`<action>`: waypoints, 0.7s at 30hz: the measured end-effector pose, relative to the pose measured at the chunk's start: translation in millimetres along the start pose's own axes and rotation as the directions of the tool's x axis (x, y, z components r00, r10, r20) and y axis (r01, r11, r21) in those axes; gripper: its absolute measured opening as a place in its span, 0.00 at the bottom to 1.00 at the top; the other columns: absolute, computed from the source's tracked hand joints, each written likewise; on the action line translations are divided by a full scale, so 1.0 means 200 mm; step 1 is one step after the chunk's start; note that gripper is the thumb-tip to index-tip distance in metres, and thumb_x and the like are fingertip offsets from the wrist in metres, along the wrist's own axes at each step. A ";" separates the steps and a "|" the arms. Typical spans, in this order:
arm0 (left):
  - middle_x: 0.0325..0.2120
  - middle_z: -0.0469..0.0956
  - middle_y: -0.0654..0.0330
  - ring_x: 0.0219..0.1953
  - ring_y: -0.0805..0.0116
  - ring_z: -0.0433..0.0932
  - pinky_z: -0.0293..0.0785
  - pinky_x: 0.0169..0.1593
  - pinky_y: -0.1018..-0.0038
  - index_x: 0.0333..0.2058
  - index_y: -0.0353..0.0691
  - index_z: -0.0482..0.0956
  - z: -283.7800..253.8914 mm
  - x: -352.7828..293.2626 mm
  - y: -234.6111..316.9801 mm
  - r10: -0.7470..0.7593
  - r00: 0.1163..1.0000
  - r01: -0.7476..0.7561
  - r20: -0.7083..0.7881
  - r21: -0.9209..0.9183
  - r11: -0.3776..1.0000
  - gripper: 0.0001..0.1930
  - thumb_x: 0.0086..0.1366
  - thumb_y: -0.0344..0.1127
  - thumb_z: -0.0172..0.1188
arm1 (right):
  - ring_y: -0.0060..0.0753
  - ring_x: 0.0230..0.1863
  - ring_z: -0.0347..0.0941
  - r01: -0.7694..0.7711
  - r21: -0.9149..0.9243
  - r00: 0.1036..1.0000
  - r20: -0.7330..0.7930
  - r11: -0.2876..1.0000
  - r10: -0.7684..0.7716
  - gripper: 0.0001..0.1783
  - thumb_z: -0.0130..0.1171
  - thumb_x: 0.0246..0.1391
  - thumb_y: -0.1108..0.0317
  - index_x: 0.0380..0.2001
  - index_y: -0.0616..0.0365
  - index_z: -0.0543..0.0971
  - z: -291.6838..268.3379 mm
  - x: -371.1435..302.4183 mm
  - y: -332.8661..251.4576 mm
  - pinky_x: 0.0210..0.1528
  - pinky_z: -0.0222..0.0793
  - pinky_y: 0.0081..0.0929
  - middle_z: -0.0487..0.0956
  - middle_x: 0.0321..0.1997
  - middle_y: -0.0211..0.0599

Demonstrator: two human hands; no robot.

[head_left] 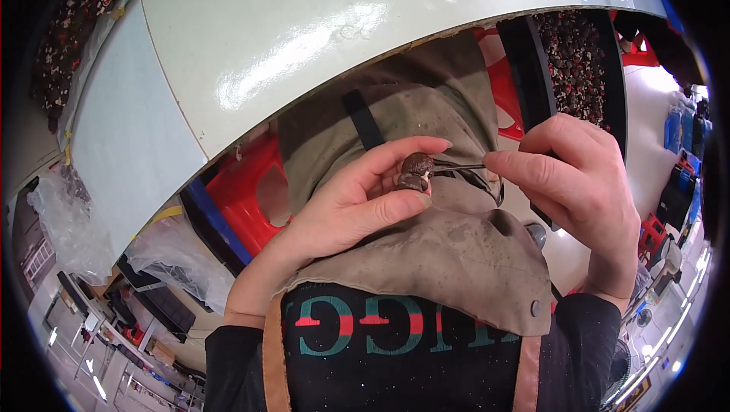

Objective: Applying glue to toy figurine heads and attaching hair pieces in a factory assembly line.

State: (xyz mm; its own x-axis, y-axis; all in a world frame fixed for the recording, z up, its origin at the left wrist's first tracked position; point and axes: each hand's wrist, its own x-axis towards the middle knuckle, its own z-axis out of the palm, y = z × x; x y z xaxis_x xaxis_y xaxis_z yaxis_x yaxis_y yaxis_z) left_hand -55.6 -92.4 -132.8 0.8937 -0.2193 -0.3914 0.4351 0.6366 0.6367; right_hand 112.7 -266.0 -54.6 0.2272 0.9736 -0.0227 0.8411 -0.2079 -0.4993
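Observation:
My left hand (342,203) is closed around a small dark-brown figurine (416,164) with a rounded, glossy top and a pale patch on its side. The thumb and fingers grip it from both sides above my lap. In my right hand (578,180), a thin dark rod-like tool (460,167) is pinched between thumb and fingers. Its tip reaches the figurine's pale side; whether it is a brush or a blade I cannot tell. Below both hands lies a brown apron (456,252) with dark spots.
A glossy white table (266,39) curves across in front. Many small brown, red and white pieces fill a black bin (570,66) at the right; a similar heap (76,39) lies far left. A red plastic stool (239,184) and clear plastic bags (76,222) stand at the left.

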 end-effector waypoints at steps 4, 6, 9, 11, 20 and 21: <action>0.42 0.68 0.65 0.44 0.79 0.67 0.64 0.49 0.82 0.60 0.38 0.58 0.02 0.00 0.01 -0.008 1.000 0.008 -0.007 0.027 1.000 0.27 0.64 0.33 0.55 | 0.31 0.22 0.69 0.020 -0.066 0.999 0.033 0.998 -0.018 0.16 0.62 0.30 0.71 0.31 0.53 0.81 -0.03 0.02 -0.03 0.20 0.62 0.27 0.70 0.21 0.31; 0.44 0.67 0.64 0.45 0.77 0.67 0.64 0.50 0.80 0.60 0.38 0.57 0.02 -0.01 0.01 -0.011 1.000 0.012 -0.019 0.056 0.998 0.27 0.64 0.35 0.55 | 0.30 0.21 0.69 0.021 -0.086 0.998 0.062 0.996 -0.016 0.16 0.61 0.28 0.71 0.30 0.53 0.81 -0.04 0.03 -0.05 0.19 0.61 0.27 0.69 0.21 0.30; 0.45 0.68 0.61 0.46 0.73 0.68 0.64 0.51 0.77 0.58 0.38 0.58 0.01 -0.01 0.00 0.033 0.999 -0.038 0.019 0.369 0.929 0.28 0.63 0.38 0.56 | 0.29 0.21 0.68 0.063 -0.125 0.994 0.100 0.990 -0.051 0.16 0.61 0.28 0.71 0.29 0.53 0.81 -0.07 0.05 -0.08 0.19 0.61 0.26 0.68 0.20 0.29; 0.44 0.69 0.59 0.46 0.72 0.69 0.65 0.49 0.75 0.56 0.39 0.59 0.02 0.00 0.00 0.046 0.999 -0.042 0.000 0.382 0.923 0.27 0.62 0.41 0.57 | 0.28 0.21 0.67 0.074 -0.164 0.990 0.129 0.984 -0.053 0.17 0.60 0.28 0.70 0.30 0.53 0.81 -0.09 0.06 -0.11 0.18 0.60 0.25 0.68 0.20 0.29; 0.37 0.72 0.54 0.37 0.64 0.74 0.69 0.40 0.71 0.53 0.40 0.60 0.00 0.04 -0.07 0.235 0.971 -0.205 0.037 0.634 0.746 0.23 0.63 0.40 0.56 | 0.24 0.20 0.64 0.206 -0.294 0.949 0.293 0.933 -0.118 0.16 0.60 0.30 0.72 0.31 0.55 0.77 -0.08 0.11 -0.18 0.15 0.58 0.19 0.64 0.20 0.27; 0.37 0.72 0.54 0.37 0.64 0.74 0.69 0.40 0.71 0.53 0.40 0.60 0.00 0.04 -0.08 0.232 0.972 -0.206 0.043 0.630 0.748 0.23 0.63 0.40 0.56 | 0.24 0.19 0.64 0.230 -0.281 0.940 0.311 0.932 -0.138 0.15 0.60 0.31 0.72 0.30 0.56 0.77 -0.08 0.12 -0.19 0.15 0.59 0.19 0.63 0.20 0.27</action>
State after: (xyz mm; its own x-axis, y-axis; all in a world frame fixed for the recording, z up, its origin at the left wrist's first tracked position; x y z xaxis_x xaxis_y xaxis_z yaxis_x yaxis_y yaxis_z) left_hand -55.7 -103.6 -145.5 0.9740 -0.0978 -0.2041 0.2101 0.0556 0.9761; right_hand 93.9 -236.3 -23.3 -0.0551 0.9735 -0.2218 0.9739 0.0034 -0.2270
